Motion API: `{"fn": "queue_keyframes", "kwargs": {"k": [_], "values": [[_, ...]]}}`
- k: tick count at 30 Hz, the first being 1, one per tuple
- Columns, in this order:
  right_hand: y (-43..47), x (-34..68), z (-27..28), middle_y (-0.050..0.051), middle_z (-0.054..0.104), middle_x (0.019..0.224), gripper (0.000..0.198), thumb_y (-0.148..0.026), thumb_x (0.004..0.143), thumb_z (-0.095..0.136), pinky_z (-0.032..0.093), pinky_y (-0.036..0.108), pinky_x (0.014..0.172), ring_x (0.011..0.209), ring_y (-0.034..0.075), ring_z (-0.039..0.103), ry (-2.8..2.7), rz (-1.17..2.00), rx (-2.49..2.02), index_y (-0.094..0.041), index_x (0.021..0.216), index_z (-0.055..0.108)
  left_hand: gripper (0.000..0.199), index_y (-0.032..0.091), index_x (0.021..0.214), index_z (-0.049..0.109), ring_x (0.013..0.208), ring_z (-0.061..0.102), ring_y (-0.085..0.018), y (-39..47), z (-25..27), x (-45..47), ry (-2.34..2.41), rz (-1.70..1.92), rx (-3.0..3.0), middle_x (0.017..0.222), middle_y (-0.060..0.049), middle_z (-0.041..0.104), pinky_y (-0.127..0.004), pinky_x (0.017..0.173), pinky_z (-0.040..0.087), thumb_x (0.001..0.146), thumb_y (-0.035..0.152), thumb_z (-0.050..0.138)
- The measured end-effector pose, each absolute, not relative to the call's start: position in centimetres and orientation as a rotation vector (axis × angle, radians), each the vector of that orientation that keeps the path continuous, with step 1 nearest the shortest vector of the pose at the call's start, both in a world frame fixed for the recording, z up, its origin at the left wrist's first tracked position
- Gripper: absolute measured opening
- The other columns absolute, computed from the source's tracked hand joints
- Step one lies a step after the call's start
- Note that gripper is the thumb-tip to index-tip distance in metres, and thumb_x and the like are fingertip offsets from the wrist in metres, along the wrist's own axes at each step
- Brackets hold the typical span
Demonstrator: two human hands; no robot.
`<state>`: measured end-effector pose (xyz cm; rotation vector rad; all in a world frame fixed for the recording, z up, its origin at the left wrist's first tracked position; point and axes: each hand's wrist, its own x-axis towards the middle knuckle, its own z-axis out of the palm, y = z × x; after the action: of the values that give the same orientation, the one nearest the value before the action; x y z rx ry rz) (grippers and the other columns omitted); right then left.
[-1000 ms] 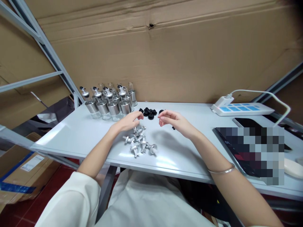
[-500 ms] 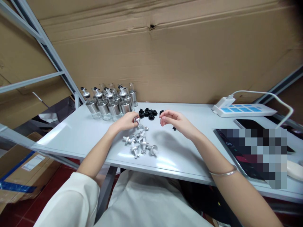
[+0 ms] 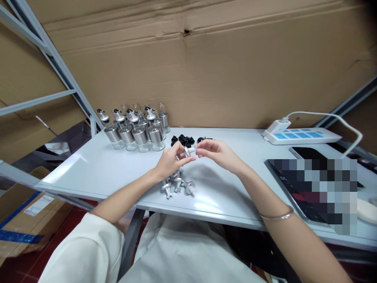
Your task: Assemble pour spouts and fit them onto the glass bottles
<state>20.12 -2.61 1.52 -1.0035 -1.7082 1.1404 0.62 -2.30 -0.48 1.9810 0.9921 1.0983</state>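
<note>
head view: the left hand (image 3: 171,161) is pinching a silver spout (image 3: 186,151) above the table (image 3: 250,151), thumb and fingers slightly parted; the right hand (image 3: 221,153) is poising half-curled at its three-o'clock end, grip unclear. black stoppers (image 3: 183,140) are lying at twelve o'clock, loose spouts (image 3: 178,181) at seven. a slackening pinch would be risking a drop.

Over there, the left hand (image 3: 167,162) holds a small silver spout-like piece (image 3: 187,151), the right hand (image 3: 219,153) at its tip; steel-banded clear glass bottles (image 3: 141,136) stand leftward on the glossy white table (image 3: 238,140).
</note>
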Motion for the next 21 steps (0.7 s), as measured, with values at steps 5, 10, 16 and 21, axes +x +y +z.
{"fn": "queue_keyframes", "kwargs": {"k": [5,10,16,21], "values": [[-2.9,21.0,2.4,0.000,0.059,0.066,0.033,-0.049,0.073,0.067,0.042,0.031,0.067,0.064,0.013,0.051,-1.732,1.153,-0.971,-0.017,0.081,0.065,0.038,0.019,0.081,0.039,0.054,0.061,-0.009,-3.1,-0.3,0.5,0.800,1.063,2.024,0.071,0.001,0.063,-0.019,0.050,0.044,0.077,0.045,0.066],[-3.0,22.1,3.1,0.000,0.057,0.064,0.033,-0.049,0.077,0.064,0.038,0.029,0.061,0.062,0.012,0.049,-1.792,1.130,-0.988,-0.017,0.082,0.065,0.036,0.019,0.091,0.042,0.057,0.054,-0.006,-2.2,-0.9,0.2,0.592,1.358,2.399,0.074,0.004,0.055,-0.019,0.056,0.046,0.077,0.038,0.069],[-3.3,21.9,3.5,-0.001,0.057,0.064,0.030,-0.047,0.078,0.063,0.041,0.029,0.065,0.062,0.012,0.051,-1.923,1.164,-0.974,-0.017,0.078,0.065,0.037,0.019,0.115,0.051,0.084,0.062,-0.013,-1.9,-0.4,-0.1,0.373,1.177,2.858,0.105,-0.009,0.060,-0.027,0.075,0.052,0.085,0.037,0.060],[-3.2,21.8,3.1,0.001,0.060,0.067,0.031,-0.046,0.080,0.060,0.042,0.029,0.066,0.063,0.013,0.052,-1.985,1.142,-1.006,-0.017,0.080,0.067,0.031,0.016,0.113,0.057,0.091,0.065,-0.014,-2.4,-0.3,0.1,0.365,1.045,3.014,0.101,-0.009,0.068,-0.027,0.080,0.050,0.090,0.036,0.053]]}}
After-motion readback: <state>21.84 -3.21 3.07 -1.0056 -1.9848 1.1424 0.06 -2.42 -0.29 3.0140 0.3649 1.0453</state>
